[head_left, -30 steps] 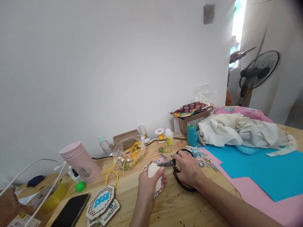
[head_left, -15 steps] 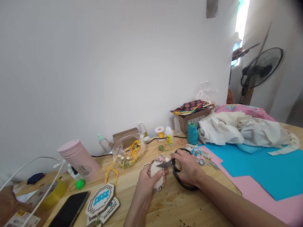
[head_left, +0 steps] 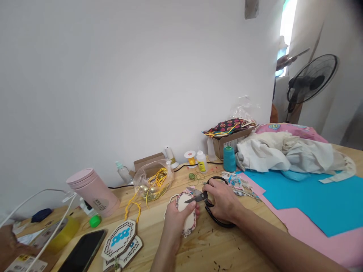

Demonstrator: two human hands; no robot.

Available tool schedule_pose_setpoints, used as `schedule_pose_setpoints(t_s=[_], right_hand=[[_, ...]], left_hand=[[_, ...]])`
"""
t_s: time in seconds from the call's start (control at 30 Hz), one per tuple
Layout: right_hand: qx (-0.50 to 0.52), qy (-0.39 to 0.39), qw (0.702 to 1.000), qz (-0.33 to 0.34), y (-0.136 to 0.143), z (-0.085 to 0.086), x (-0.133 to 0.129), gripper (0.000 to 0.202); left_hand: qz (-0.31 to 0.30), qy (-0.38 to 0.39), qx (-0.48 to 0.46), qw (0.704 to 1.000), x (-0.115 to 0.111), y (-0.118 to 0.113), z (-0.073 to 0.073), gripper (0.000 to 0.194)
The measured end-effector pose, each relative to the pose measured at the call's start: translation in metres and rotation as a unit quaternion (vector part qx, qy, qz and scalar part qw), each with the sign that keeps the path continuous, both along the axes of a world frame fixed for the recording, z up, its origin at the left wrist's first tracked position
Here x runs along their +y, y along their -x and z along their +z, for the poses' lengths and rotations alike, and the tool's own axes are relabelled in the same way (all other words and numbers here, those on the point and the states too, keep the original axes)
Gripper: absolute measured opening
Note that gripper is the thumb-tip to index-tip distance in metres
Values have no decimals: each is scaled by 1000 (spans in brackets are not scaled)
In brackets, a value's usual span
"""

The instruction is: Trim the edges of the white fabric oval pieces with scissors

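Observation:
Near the front middle of the table, my left hand (head_left: 176,217) pinches a small cream fabric piece (head_left: 185,223) with a patterned, frayed edge, its thumb on top. My right hand (head_left: 221,198) grips the black-handled scissors (head_left: 202,197) from the right. Their blades are parted and lie over the upper part of the fabric piece, near my left thumb. A cream loop shows just left of the piece. Small fabric scraps (head_left: 239,185) lie beyond my right hand.
Blue sheet (head_left: 312,200) and pink paper (head_left: 309,234) lie right; teal thread cone (head_left: 229,159), glue bottle (head_left: 202,162) and box (head_left: 219,145) behind. Left are wooden ornaments (head_left: 120,238), phone (head_left: 83,251), pink tumbler (head_left: 95,192). A person's hand (head_left: 283,62) shows far right.
The scissor blades have opened wider over the fabric piece. My left hand has tilted the piece slightly and shifted it a little left and down.

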State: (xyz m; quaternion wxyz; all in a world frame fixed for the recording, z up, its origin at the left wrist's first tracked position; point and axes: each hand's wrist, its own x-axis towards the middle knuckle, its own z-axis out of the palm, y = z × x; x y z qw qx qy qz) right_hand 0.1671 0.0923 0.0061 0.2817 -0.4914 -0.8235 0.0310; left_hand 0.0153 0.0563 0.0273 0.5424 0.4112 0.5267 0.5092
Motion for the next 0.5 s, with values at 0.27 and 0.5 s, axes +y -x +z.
schedule_pose_setpoints(t_s=[0.27,0.5], right_hand=[[7,-5,1000,-10,-1,0,0,23],[-1,-14,1000,-8,0,-1,0,22]], left_hand=[[13,6,13,1000,2,-2,0,29],[25,-12,4,1000,3,-2,-5,30]])
